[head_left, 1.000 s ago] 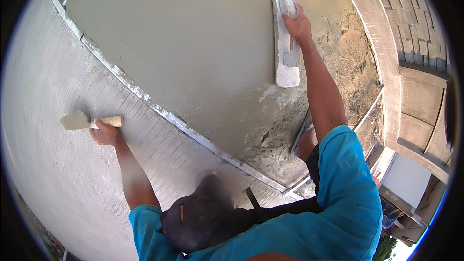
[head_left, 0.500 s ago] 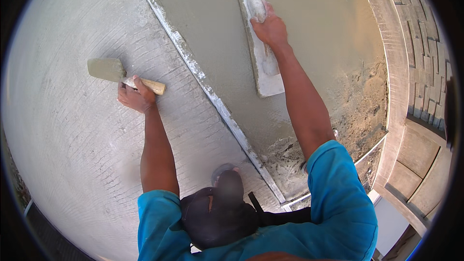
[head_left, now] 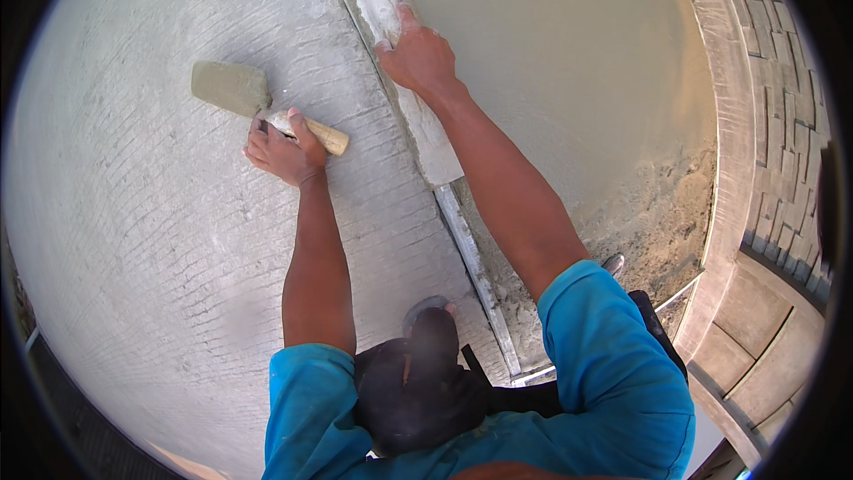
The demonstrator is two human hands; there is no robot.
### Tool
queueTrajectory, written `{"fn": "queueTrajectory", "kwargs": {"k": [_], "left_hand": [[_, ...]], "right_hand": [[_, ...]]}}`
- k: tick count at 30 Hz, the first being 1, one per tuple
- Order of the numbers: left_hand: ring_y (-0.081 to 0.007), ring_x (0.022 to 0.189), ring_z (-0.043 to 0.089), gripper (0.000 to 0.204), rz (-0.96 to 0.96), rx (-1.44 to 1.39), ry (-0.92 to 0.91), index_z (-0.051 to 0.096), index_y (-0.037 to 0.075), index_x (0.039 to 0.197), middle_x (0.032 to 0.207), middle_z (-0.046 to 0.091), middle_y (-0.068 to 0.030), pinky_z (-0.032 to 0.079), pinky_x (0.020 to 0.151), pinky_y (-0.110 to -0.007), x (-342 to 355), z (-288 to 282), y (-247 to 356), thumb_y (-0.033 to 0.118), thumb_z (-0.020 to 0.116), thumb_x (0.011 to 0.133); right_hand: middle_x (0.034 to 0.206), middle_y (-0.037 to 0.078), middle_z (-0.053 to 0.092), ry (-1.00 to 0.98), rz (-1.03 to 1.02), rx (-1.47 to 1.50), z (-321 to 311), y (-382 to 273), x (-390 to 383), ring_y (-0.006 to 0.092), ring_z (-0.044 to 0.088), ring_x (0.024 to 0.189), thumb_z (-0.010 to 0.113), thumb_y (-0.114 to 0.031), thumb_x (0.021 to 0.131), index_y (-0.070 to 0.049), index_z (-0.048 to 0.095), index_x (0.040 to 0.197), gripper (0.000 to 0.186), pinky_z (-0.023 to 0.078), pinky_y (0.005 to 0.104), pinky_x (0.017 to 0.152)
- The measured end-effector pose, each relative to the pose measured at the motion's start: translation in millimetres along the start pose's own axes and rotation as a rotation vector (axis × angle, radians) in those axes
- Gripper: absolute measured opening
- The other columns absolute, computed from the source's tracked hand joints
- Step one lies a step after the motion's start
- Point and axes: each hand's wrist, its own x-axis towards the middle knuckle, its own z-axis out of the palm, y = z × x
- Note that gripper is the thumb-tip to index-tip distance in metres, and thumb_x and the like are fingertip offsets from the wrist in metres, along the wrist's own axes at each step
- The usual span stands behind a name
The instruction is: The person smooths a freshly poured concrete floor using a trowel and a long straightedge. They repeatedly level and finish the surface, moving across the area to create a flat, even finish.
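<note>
My left hand [head_left: 289, 149] is closed round a trowel [head_left: 233, 89] with a wooden handle and a cement-smeared blade, held over the grey ridged concrete [head_left: 160, 213] on the left. My right hand [head_left: 420, 58] grips the handle of a long, pale float [head_left: 434, 144] coated in cement. The float lies along the metal edge strip [head_left: 475, 276] and covers its upper stretch. To the right of it spreads smooth wet concrete [head_left: 569, 62]. Part of the float's handle is hidden under my fingers.
Rough sandy mortar [head_left: 662, 222] borders the wet concrete at the lower right. Beyond it curve a concrete kerb [head_left: 733, 80] and a wall of stacked stone strips [head_left: 786, 116]. My foot [head_left: 428, 309] rests on the ridged concrete, left of the strip.
My right hand has drawn the float leftward, from the wet concrete onto the metal strip. The view has shifted a little; the left hand still holds the trowel, now slightly higher and further right.
</note>
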Motion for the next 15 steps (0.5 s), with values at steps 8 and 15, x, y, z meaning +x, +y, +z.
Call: {"fn": "queueTrajectory", "kwargs": {"k": [8, 15], "left_hand": [[-0.0286, 0.134, 0.037, 0.057, 0.019, 0.013, -0.01, 0.063, -0.005, 0.118, 0.135, 0.048, -0.0105, 0.01, 0.122, -0.052, 0.6, -2.2, 0.2, 0.045, 0.056, 0.091], [-0.0283, 0.136, 0.036, 0.06, -0.004, 0.051, -0.027, 0.06, -0.006, 0.123, 0.134, 0.048, -0.0118, 0.011, 0.122, -0.052, -0.6, -3.6, 2.4, 0.045, 0.055, 0.091]], "right_hand": [[0.114, 0.023, 0.068, 0.086, 0.07, -0.013, -24.3, 43.9, -21.3, 0.0411, 0.064, 0.11, 0.061, -0.036, 0.089, -0.017, 0.032, 0.153, 0.072, 0.05, 0.0484, 0.095], [0.11, 0.023, 0.068, 0.122, 0.078, -0.099, -18.0, 70.7, -26.2, 0.0422, 0.066, 0.102, 0.062, -0.036, 0.088, -0.023, 0.03, 0.154, 0.074, 0.052, 0.0503, 0.09]]}}
